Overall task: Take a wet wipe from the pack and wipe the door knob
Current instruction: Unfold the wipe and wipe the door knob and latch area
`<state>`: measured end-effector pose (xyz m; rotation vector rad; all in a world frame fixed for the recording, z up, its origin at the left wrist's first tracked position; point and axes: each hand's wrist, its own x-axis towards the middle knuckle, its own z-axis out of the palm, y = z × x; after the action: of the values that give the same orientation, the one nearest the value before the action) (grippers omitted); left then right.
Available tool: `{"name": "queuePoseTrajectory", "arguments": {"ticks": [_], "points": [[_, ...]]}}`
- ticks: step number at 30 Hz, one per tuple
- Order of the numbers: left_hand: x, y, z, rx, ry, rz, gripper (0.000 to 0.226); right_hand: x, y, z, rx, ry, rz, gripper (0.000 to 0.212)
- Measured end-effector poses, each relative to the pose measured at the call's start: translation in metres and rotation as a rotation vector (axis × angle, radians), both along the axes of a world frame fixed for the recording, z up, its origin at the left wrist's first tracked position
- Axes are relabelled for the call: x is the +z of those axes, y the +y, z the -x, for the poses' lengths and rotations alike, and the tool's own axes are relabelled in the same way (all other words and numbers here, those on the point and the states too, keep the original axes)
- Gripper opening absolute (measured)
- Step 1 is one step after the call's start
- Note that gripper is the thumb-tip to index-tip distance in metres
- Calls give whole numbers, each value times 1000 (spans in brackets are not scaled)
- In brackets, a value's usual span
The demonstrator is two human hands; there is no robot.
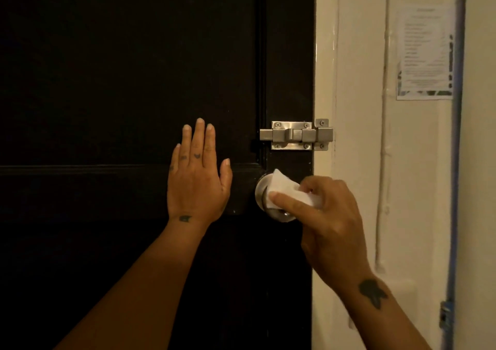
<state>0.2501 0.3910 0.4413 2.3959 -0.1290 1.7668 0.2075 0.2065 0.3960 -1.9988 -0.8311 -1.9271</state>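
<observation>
Home interior: black door (134, 68), slide bolt (295, 135), taped notice (424, 53).

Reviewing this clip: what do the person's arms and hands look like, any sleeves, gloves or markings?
Both forearms are bare: no sleeves, gloves or jewellery visible. The left hand has small dark tattoos on the fingers and one at the wrist. The right hand has a larger dark tattoo on its forearm.

The door (134, 68) was black. On it, the latch (295, 136) and door knob (261, 192) were silver, the wet wipe (284, 188) white. Right of the door, the wall (362, 162) was cream.
</observation>
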Motion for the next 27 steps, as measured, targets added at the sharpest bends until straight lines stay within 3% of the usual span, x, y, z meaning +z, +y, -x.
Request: {"name": "queuePoseTrajectory", "arguments": {"ticks": [4, 7, 10, 13, 19, 24, 27], "points": [[-1, 0, 1, 17, -8, -11, 59, 20, -12, 3, -33, 13, -14, 30], [-1, 0, 1, 30, -2, -20, 61, 26, -10, 11, 14, 15, -85, 47], [0, 0, 2, 8, 19, -19, 60, 21, 0, 14, 27, 14, 61, 30], [0, 0, 3, 3, 18, -14, 59, 16, 1, 5, -5, 72, 148, 28], [-2, 1, 1, 21, -15, -25, 61, 15, -9, 2, 147, 176, -165, 40], [-1, 1, 0, 13, -25, -26, 60, 9, 6, 6, 186, 151, -140, 37], [-2, 2, 0, 7, -25, -22, 60, -4, 3, -3, 310, 212, -239, 38]]}}
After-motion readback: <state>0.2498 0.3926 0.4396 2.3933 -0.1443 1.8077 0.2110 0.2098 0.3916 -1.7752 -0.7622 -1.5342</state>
